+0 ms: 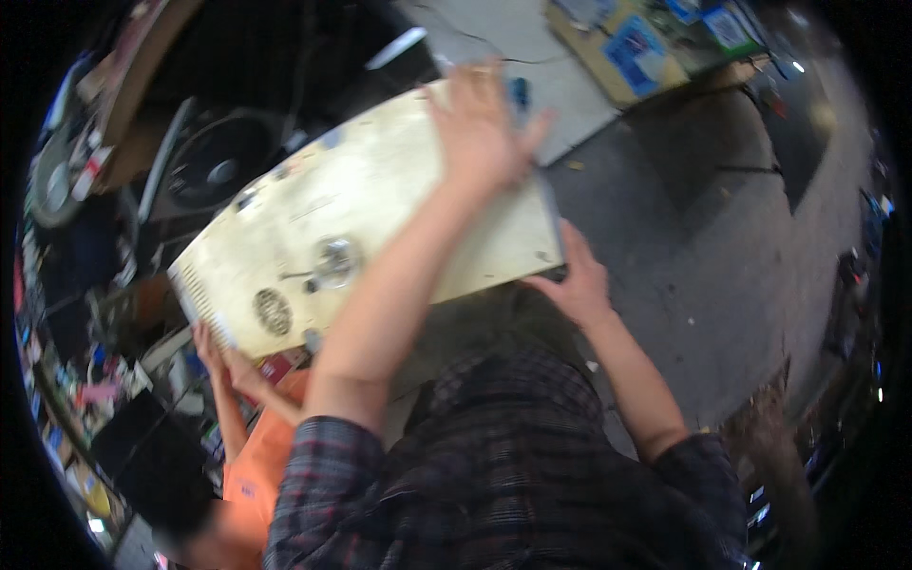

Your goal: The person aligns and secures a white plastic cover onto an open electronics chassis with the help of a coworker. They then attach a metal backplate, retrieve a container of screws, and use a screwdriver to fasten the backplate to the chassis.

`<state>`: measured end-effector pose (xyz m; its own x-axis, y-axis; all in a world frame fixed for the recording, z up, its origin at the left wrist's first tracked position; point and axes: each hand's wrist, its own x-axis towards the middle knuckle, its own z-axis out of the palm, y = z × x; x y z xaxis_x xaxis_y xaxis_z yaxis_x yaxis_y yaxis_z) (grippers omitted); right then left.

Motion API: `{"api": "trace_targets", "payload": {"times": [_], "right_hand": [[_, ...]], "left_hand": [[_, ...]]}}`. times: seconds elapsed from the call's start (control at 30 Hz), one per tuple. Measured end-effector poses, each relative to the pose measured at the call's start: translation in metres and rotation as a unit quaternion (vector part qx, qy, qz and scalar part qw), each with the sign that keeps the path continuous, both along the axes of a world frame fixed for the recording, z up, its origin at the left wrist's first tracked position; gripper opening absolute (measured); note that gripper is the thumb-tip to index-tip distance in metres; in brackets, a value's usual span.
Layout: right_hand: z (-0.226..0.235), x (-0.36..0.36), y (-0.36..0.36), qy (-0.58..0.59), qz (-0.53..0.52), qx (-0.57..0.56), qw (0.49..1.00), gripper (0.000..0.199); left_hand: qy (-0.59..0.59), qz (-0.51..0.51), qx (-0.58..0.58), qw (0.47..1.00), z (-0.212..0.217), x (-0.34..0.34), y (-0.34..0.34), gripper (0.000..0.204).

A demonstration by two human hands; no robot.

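A large cream-coloured metal casing (380, 180) lies at a slant in front of me. Slots line its left end, and its face has a round vent grille and a round metal fitting (334, 261). My left hand (483, 128) rests on its far right part with fingers spread and the thumb out to the side. My right hand (581, 283) holds the near right corner, thumb at the near edge and fingers along the right end. At the left end, another person's hands (228, 366) touch the casing's edge. The undersides of the casing are hidden.
The person in an orange shirt (261, 456) is close on my left. Beyond the casing are a dark round part (220, 169) and a pale surface (465, 43). A box with blue labels (627, 52) stands at the far right. Mixed clutter (95, 380) fills the left side.
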<state>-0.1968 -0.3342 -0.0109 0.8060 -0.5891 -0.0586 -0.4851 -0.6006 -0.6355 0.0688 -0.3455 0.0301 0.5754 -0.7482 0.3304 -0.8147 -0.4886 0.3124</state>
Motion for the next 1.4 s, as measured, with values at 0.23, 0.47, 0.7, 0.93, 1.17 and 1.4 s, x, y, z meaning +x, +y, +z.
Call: {"api": "trace_targets", "payload": {"times": [0.23, 0.47, 0.7, 0.93, 1.17, 1.4], "right_hand": [[0.107, -0.014, -0.017, -0.032, -0.011, 0.050, 0.998, 0.045], [0.247, 0.064, -0.057, -0.234, 0.078, 0.386, 0.889, 0.038], [0.253, 0.151, 0.009, -0.319, 0.210, 0.215, 0.899, 0.049], [0.251, 0.184, 0.038, -0.268, 0.355, 0.089, 0.891, 0.040], [0.258, 0.207, 0.055, -0.245, 0.377, 0.092, 0.889, 0.030], [0.265, 0.219, 0.065, -0.191, 0.398, 0.090, 0.893, 0.027]], "left_hand": [[0.255, -0.085, -0.160, 0.950, 0.063, -0.099, 0.159, 0.053], [0.311, 0.091, -0.159, 0.932, 0.048, -0.108, 0.281, 0.019], [0.780, 0.188, -0.480, 0.355, 0.063, -0.078, 0.297, 0.039], [0.798, 0.087, -0.579, 0.144, 0.054, -0.060, 0.276, 0.044], [0.805, 0.081, -0.578, 0.104, 0.041, -0.050, 0.266, 0.037], [0.807, 0.096, -0.575, 0.095, 0.035, -0.046, 0.267, 0.031]]}}
